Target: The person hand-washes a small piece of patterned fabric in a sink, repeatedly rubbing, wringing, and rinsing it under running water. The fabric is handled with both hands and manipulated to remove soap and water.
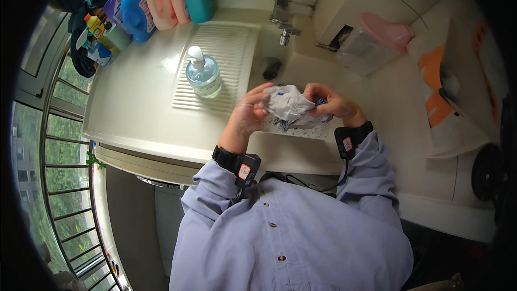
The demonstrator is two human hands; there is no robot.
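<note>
A wet white cloth [287, 103] with blue marks and a dark patterned part hangs bunched between my hands above the sink [311, 68]. My right hand [333, 104] pinches its right side between thumb and fingers. At the left side, my left hand [255, 107] is slightly blurred, with the cloth's edge between its fingers and thumb. Suds speckle the sink's sloped front [309, 130] below the cloth. Farther back in the basin lies a small dark item [272, 69], too unclear to name. The chrome faucet [280, 6] stands behind it.
A clear pump bottle [204, 76] stands on the ribbed drainboard [232, 48] to the left. Several detergent bottles [139, 12] line the back left. At right are a clear plastic container with a pink top [377, 42] and an orange-and-white bag [456, 101]. Barred windows [66, 161] flank the counter.
</note>
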